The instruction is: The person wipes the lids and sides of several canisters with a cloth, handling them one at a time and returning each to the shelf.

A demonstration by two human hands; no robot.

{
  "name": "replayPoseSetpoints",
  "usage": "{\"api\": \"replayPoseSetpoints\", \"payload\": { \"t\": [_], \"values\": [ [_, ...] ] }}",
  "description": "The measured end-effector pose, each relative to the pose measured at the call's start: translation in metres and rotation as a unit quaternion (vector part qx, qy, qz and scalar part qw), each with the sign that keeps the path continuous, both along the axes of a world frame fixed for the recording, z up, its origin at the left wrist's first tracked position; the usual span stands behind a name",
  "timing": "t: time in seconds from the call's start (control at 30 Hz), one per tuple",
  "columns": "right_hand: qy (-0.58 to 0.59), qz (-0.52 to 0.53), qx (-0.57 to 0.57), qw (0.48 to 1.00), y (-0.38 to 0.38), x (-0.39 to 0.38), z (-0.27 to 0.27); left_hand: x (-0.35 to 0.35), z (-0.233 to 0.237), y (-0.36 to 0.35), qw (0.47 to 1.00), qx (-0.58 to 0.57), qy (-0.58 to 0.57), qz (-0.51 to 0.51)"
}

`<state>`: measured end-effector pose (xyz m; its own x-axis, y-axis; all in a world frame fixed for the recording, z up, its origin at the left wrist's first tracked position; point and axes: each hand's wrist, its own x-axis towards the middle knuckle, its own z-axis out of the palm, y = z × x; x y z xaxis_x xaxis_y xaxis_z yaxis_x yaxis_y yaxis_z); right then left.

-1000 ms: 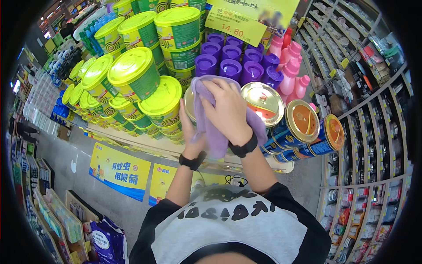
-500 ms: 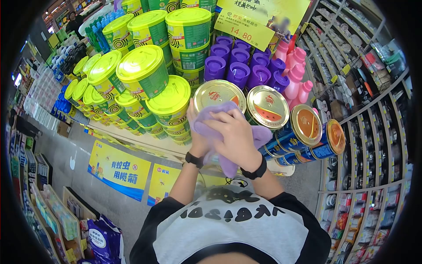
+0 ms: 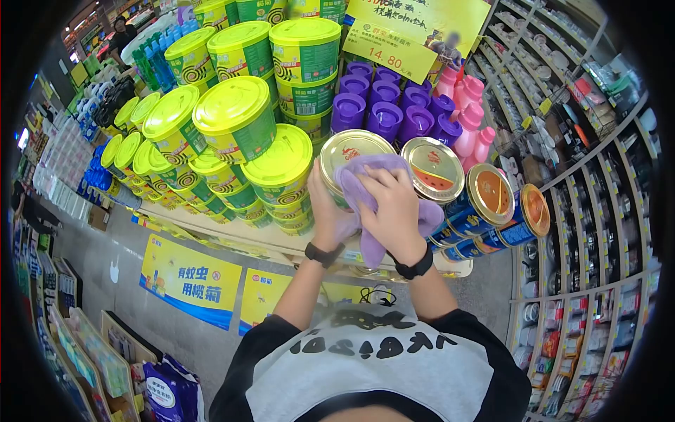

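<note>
Left hand [image 3: 328, 212] lies extended against a gold-lidded can [image 3: 354, 146], right hand [image 3: 391, 209] holding a purple cloth [image 3: 373, 249] over its near edge.

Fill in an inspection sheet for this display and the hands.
Surface: cream display shelf, largely covered with stock.
Items handled: soft purple fabric cloth, partly over a round, gold-lidded metal tin.
Clutter: stacked round green plastic tubs with yellow lids, purple cylindrical containers and pink plastic bottles close by.
Hands: left hand against the tin's side; right hand holding the cloth.
Cables: none certain; thin black cord loops at lower centre, kind unclear.
Surroundings: tall stocked shelves right; another person far left.
</note>
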<state>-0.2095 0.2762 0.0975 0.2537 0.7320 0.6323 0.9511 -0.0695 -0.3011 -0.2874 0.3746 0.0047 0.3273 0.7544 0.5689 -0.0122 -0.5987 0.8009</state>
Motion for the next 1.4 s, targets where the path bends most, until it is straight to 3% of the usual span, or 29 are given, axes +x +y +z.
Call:
{"api": "replayPoseSetpoints", "payload": {
  "t": [0.13, 0.23, 0.43, 0.7, 0.8, 0.9, 1.07, 1.17, 1.23, 1.4],
  "values": [
    [0.022, 0.013, 0.028, 0.999, -0.02, -0.006, -0.011, -0.001, -0.003, 0.002, 1.0, 0.018, -0.003, -0.007],
    [0.101, 0.055, 0.052, 0.992, -0.044, -0.003, -0.017, 0.001, -0.002, 0.001, 0.999, 0.029, -0.001, 0.016],
    [0.149, -0.069, 0.097, 0.982, -0.116, 0.0, -0.034, -0.001, -0.005, 0.0, 1.0, 0.012, 0.026, -0.009],
    [0.152, -0.213, 0.216, 0.941, -0.225, 0.044, -0.051, 0.004, -0.012, -0.013, 0.995, -0.083, -0.052, -0.018],
    [0.21, -0.244, 0.284, 0.903, -0.26, 0.074, -0.056, 0.008, -0.002, -0.039, 0.994, 0.055, -0.012, 0.099],
    [0.222, -0.235, 0.303, 0.896, -0.299, 0.109, -0.059, 0.025, 0.0, -0.083, 0.974, 0.076, -0.025, 0.21],
    [0.311, -0.217, 0.319, 0.869, -0.362, 0.165, -0.079, 0.083, 0.013, -0.176, 0.96, 0.179, -0.077, 0.199],
    [0.349, -0.204, 0.312, 0.86, -0.391, 0.195, -0.083, 0.121, 0.014, -0.241, 0.977, 0.166, -0.116, 0.074],
    [0.35, -0.193, 0.308, 0.864, -0.403, 0.217, -0.082, 0.145, 0.011, -0.285, 0.987, 0.075, -0.135, -0.049],
    [0.369, -0.146, 0.338, 0.853, -0.405, 0.26, -0.069, 0.191, 0.016, -0.342, 0.985, 0.033, 0.029, -0.164]
  ]
}}
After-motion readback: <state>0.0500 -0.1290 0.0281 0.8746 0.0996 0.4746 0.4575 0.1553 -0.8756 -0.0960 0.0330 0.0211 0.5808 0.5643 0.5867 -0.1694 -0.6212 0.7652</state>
